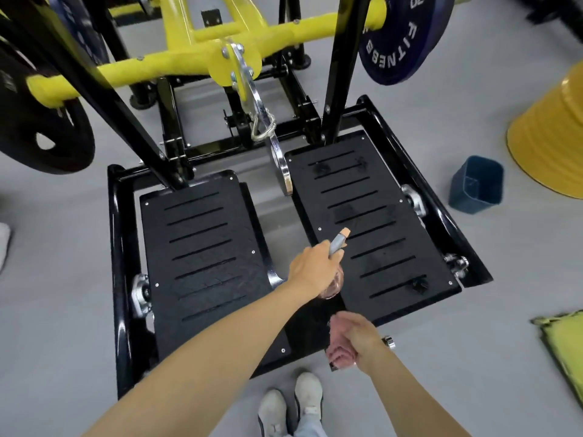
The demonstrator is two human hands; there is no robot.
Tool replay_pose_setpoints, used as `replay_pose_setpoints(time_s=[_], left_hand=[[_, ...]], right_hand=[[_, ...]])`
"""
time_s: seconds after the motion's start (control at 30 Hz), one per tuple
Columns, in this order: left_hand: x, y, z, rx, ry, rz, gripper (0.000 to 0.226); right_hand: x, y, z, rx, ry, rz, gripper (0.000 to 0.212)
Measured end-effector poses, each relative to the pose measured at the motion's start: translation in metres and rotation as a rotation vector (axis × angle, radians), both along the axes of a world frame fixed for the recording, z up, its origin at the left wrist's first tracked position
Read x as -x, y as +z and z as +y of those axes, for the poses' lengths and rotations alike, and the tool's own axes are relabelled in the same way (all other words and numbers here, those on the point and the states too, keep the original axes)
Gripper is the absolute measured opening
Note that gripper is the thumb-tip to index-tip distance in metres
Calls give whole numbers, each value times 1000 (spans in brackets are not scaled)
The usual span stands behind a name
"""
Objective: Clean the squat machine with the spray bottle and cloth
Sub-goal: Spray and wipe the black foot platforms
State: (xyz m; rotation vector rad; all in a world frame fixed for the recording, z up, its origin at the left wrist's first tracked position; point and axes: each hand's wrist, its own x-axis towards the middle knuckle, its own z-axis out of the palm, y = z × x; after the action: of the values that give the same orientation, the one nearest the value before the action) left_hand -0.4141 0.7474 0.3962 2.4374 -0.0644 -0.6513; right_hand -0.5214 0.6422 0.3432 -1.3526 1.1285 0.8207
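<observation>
While the right hand [358, 337], lowest in the frame, gripped the bunched pink cloth [339, 353], the left hand [315, 266] just above it, arm outstretched, clutched the spray bottle [338, 242]. Its nozzle was aimed up-right over the right footplate [378, 222] of the squat machine [176, 55], directly beyond both hands.

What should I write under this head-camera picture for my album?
Left hand points the spray bottle at the right footplate of the squat machine while the right hand grips a pink cloth.

Gym: squat machine [202, 247], weight plates [400, 42].
</observation>
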Motion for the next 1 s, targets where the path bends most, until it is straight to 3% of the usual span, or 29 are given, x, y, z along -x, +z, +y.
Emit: replay_pose_setpoints(time_s=[0.1,0.27,0.53,0.73,0.87,1.0], left_hand=[[-5,23,2,47,-5,-36,32],[-16,49,10,138,9,-83,34],[-24,45,-3,229,54,-62,35],[-24,35,-58,214,60,13,34],[-23,35,-120,141,-3,-48,25],[-29,33,-188,353,102,-25,19]], right_hand=[[-19,9,6,-64,-21,70,12],[-45,7,20,-256,-383,-20,67],[-64,-9,19,-284,-625,-180,79],[-55,-8,-43,-250,-513,-134,85],[-53,-13,-110,-195,-437,-95,81],[-62,-13,-178,-173,-325,-50,79]])
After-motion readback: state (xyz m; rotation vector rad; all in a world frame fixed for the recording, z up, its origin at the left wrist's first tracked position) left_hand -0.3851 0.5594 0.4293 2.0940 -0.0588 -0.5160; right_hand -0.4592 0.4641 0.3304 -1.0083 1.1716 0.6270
